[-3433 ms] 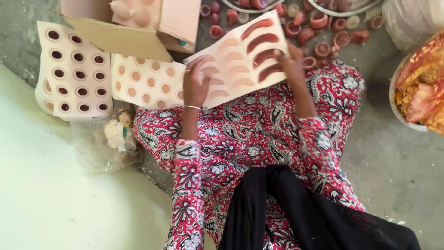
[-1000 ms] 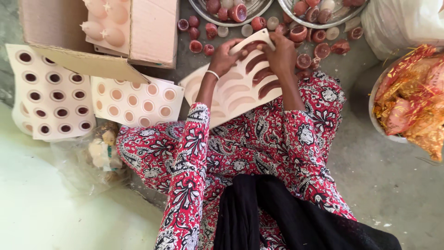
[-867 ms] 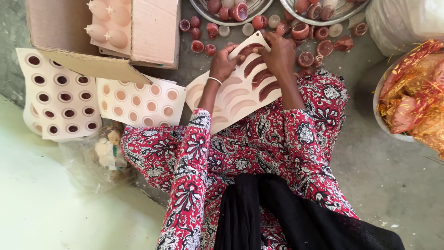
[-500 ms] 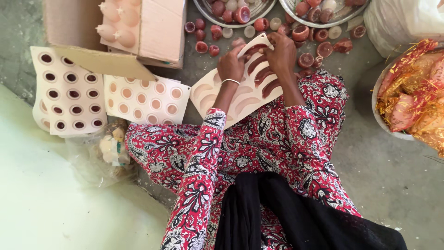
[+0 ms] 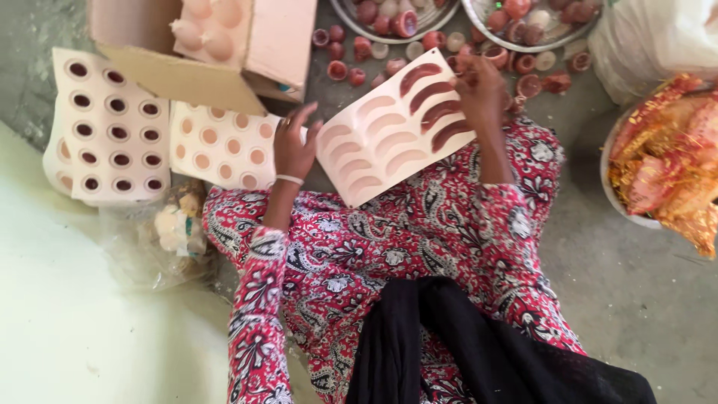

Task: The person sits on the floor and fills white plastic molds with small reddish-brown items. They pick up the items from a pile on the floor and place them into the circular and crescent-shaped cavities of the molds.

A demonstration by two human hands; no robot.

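Steadying a pale pink mould sheet with crescent-shaped pockets (image 5: 393, 127) across my lap, w/ both hands on it. My left hand (image 5: 294, 146) presses the sheet's left edge, fingers spread wide and loose, thumb side toward the sheet, so it works more as a prop than a grip. My right hand (image 5: 479, 86) sits on the far right corner, fingers curled down over the pockets; can't tell if it pinches anything small. Sheet is tilted, far corner pointing toward the loose red and cream small round clay cups (image 5: 359, 60) on the floor, prob. so those stay within reach. Four pockets at the far right are dark red, the rest pale.

Left of the sheet lies a cream mould tray with round pockets (image 5: 224, 146), just beside my left hand, and further left a white tray with dark-rimmed round holes (image 5: 108, 127). An open cardboard box (image 5: 202, 52) overlaps both at the far side. Two metal bowls w/ more cups sit at the far edge (image 5: 389, 19). A basin of red and gold foil scraps (image 5: 662, 157) stands well right.
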